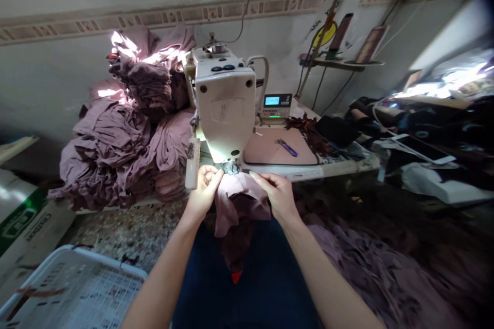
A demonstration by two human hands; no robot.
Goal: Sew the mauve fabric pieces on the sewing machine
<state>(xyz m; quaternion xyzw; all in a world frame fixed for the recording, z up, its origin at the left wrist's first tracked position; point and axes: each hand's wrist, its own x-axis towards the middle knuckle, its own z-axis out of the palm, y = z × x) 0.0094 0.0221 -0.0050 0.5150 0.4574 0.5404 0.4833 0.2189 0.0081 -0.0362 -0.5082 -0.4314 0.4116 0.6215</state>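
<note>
Mauve fabric (240, 204) is pinched in both my left hand (204, 191) and my right hand (276, 196), each clenched on it just in front of the presser foot (231, 167) of the sewing machine (226, 108). With my hands this close, a slip could carry a finger under the foot, and the cloth's hanging weight could drag its edge askew if my pinch slackens.
</note>
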